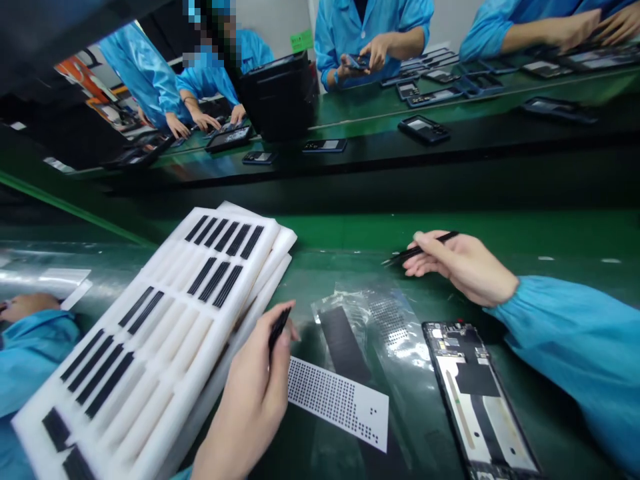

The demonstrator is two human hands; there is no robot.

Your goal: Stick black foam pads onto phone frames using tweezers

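My left hand (255, 383) is closed, pinching a small bundle of black strips (279, 328) between thumb and fingers, just right of the white foam tray (197, 363). Similar black strips stand in some of the tray's slots. My right hand (463, 267) grips black tweezers (409, 255), their tips pointing left above the bench. Below it lies an opened phone (483, 400), its inner frame and boards exposed. Between my hands lie a white sheet of small black dots (340, 401) and clear plastic bags (395, 323). A dark strip (343, 343) lies by the bags.
More foam trays (287, 263) are stacked under the top one. Beyond the green bench, a dark conveyor ledge carries phone parts (424, 129). Co-workers in blue smocks (370, 33) handle phones across the line. Another person's sleeve (37, 353) reaches in at left.
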